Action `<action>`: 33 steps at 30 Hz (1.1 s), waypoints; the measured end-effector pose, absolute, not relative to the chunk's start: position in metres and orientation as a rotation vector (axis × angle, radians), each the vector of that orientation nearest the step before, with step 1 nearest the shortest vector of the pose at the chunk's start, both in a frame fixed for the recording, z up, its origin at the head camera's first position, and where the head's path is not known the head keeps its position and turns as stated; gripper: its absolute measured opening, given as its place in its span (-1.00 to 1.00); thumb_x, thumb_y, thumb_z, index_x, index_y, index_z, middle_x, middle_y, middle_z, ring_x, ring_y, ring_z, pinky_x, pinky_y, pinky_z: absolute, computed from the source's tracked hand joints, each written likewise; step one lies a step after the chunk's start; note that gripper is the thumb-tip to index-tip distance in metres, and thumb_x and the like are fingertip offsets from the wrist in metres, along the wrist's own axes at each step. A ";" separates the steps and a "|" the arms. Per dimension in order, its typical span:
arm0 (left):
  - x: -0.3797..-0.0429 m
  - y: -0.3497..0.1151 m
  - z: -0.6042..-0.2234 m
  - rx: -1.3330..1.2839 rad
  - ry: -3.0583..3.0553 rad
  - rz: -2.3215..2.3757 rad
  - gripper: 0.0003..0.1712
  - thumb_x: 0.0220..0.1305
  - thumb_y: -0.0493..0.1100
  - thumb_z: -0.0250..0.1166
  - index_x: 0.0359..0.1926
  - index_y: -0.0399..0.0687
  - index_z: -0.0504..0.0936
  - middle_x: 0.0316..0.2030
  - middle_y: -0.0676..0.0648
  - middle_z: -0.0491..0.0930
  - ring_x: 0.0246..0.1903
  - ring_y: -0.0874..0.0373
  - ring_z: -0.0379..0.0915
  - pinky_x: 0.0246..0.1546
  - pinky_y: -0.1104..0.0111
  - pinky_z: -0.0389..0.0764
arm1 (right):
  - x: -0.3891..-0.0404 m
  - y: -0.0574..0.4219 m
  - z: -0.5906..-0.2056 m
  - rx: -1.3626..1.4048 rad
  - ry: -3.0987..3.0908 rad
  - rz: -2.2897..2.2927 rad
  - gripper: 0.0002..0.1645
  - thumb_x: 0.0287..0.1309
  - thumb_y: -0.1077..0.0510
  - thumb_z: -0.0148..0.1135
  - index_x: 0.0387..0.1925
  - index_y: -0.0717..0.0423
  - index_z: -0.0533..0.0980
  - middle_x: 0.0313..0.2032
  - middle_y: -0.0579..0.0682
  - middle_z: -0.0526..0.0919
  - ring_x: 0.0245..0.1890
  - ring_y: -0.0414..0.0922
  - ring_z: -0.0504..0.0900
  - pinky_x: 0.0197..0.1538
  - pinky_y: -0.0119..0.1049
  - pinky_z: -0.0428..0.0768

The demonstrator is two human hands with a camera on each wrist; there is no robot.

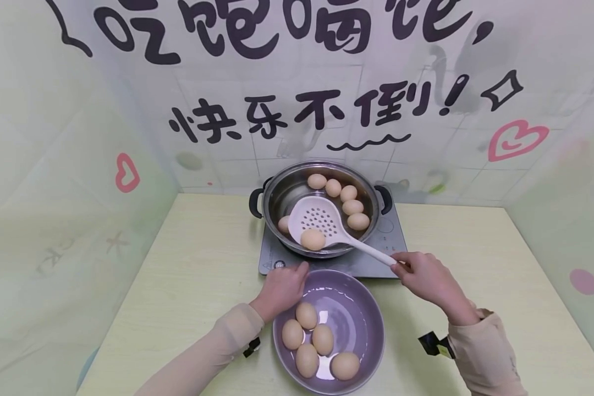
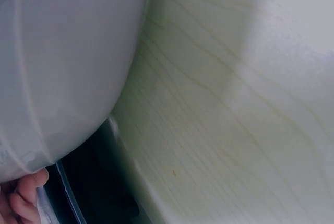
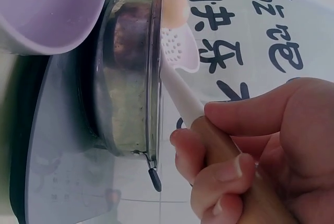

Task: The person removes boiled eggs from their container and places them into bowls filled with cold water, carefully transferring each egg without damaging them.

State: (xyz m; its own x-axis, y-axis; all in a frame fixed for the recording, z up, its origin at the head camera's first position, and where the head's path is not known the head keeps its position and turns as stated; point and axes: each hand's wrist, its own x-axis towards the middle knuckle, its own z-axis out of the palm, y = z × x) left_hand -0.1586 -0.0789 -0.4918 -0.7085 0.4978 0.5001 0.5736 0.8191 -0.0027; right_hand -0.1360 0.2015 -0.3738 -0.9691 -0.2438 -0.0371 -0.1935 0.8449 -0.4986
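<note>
In the head view my right hand (image 1: 428, 280) grips the handle of a white slotted skimmer (image 1: 313, 212). One brown egg (image 1: 313, 240) lies on the skimmer's head, over the near side of a steel pot (image 1: 269, 201). More eggs (image 1: 352, 207) sit in the pot along its right side, and another peeks out at the left. My left hand (image 1: 283, 289) holds the far-left rim of a purple bowl (image 1: 366, 313), which contains several eggs (image 1: 323, 339) and some clear liquid. The right wrist view shows fingers and thumb wrapped around the skimmer's brown grip (image 3: 222, 145).
Beneath the pot is a flat induction cooker (image 1: 391, 242) with a dark edge toward the bowl. Black side handles (image 1: 385, 199) stick out from the pot. A pale wood-look table (image 1: 203, 247) carries everything, with printed wall sheets (image 1: 302, 82) behind and at both sides.
</note>
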 end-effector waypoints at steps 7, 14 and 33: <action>-0.158 -0.079 -0.492 -0.793 -2.513 -0.218 -0.79 0.08 -0.15 0.23 -0.49 -0.05 0.34 -0.83 0.07 0.31 -0.85 0.13 0.29 -0.85 0.35 0.19 | -0.136 0.205 -0.369 -0.334 2.897 -0.744 -0.76 0.14 0.21 0.08 -0.19 0.21 0.55 -0.71 -0.13 0.33 -0.72 -0.20 0.26 -0.62 -0.32 0.22; -0.158 -0.079 -0.492 -0.786 -2.516 -0.216 -0.79 0.11 -0.14 0.22 -0.49 -0.05 0.34 -0.84 0.07 0.29 -0.85 0.12 0.28 -0.85 0.35 0.19 | -0.128 0.215 -0.363 -0.325 2.896 -0.735 -0.77 0.17 0.20 0.05 -0.19 0.19 0.55 -0.70 -0.13 0.33 -0.73 -0.20 0.24 -0.63 -0.31 0.20; -0.159 -0.079 -0.491 -0.785 -2.515 -0.221 -0.80 0.14 -0.15 0.20 -0.51 -0.06 0.35 -0.82 0.06 0.32 -0.85 0.12 0.32 -0.86 0.34 0.22 | -0.059 0.244 -0.357 -0.175 2.961 -0.712 -0.82 0.21 0.12 0.07 -0.19 0.01 0.53 -0.78 -0.22 0.17 -0.80 -0.35 0.07 -0.69 -0.43 0.13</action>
